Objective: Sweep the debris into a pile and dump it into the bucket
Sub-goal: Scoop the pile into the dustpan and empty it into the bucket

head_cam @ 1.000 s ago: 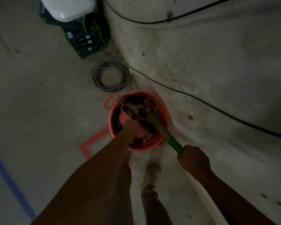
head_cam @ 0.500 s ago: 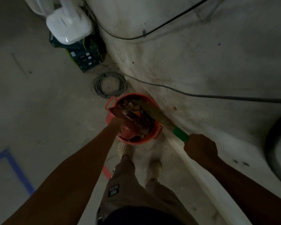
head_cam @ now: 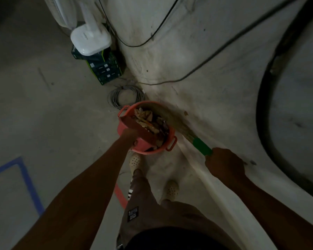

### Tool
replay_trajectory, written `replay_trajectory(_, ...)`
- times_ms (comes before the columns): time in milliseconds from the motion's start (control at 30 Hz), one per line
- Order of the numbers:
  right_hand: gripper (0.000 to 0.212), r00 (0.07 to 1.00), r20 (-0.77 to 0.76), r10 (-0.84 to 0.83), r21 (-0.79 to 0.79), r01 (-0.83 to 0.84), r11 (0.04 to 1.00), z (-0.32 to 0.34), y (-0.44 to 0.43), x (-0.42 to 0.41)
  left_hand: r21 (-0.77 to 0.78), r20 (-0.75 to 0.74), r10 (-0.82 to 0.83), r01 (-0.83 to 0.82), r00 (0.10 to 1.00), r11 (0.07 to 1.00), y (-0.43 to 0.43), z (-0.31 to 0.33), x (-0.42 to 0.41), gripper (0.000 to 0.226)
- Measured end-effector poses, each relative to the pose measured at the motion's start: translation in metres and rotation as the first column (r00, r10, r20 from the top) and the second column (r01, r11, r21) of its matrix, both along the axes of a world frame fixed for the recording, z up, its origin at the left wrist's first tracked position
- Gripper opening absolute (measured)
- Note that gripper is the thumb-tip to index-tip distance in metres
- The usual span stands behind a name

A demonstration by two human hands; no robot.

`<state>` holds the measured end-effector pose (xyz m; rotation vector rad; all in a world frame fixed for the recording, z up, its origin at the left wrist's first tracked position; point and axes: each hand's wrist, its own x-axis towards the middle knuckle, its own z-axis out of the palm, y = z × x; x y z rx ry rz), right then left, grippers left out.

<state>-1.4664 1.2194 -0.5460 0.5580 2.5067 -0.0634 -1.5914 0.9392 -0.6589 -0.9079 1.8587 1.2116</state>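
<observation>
An orange bucket (head_cam: 171, 143) with side handles stands on the concrete floor by the wall, filled with brown debris (head_cam: 148, 120). My left hand (head_cam: 129, 135) grips a red dustpan (head_cam: 139, 130) tilted over the bucket's near left rim. My right hand (head_cam: 224, 164) grips the green handle of a straw broom (head_cam: 201, 146). The broom's bristles reach into the bucket's far right side.
A coil of grey cable (head_cam: 125, 98) lies just beyond the bucket. Stacked dark crates (head_cam: 105, 69) with a white fan base (head_cam: 90, 40) stand at the wall corner. Black cables (head_cam: 206, 60) run along the wall. Blue tape (head_cam: 28, 181) and red tape (head_cam: 120, 196) mark the floor. My feet are below the bucket.
The view has tilted up and pulled back as I stand straighter. The dustpan has tipped further over the bucket and the broom has slid to the bucket's right side.
</observation>
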Motion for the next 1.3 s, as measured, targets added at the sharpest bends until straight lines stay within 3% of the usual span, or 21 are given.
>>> replay_trajectory(133, 0.028, 0.997, -0.046, -0.063, -0.095, 0.058, 0.994, -0.008, 0.007, 0.032, 0.003, -0.088, 0.099, -0.099, 0.991, 0.995, 0.008, 0.002, 0.037, 0.022)
replay_trajectory(233, 0.027, 0.991, -0.058, -0.117, -0.224, 0.101, 0.969, -0.012, 0.008, 0.055, -0.007, -0.149, 0.165, -0.168, 0.975, 0.986, 0.006, 0.006, 0.071, 0.034)
replay_trajectory(367, 0.029, 0.979, -0.037, -0.202, -0.430, 0.167, 0.887, -0.014, -0.003, 0.084, -0.053, -0.193, 0.206, -0.220, 0.959, 0.974, -0.002, 0.013, 0.129, 0.050)
replay_trajectory(500, 0.031, 0.977, -0.095, -0.189, -0.577, 0.101, 0.811, -0.006, -0.018, 0.110, -0.029, -0.328, 0.297, -0.324, 0.897, 0.946, -0.010, 0.036, 0.203, 0.054)
replay_trajectory(700, 0.032, 0.976, -0.203, -0.081, -0.664, -0.077, 0.743, 0.013, -0.058, 0.153, -0.004, -0.532, 0.465, -0.551, 0.708, 0.835, -0.032, 0.070, 0.324, 0.038)
replay_trajectory(1067, 0.028, 0.872, -0.430, 0.235, -0.699, -0.486, 0.524, 0.042, -0.155, 0.319, 0.104, -0.700, 0.636, -0.834, 0.326, 0.542, -0.096, 0.143, 0.593, 0.026)
replay_trajectory(1300, 0.035, 0.772, -0.432, 0.466, -0.720, -0.607, 0.338, 0.052, -0.222, 0.454, 0.137, -0.733, 0.680, -0.969, 0.040, 0.204, -0.120, 0.160, 0.811, 0.025)
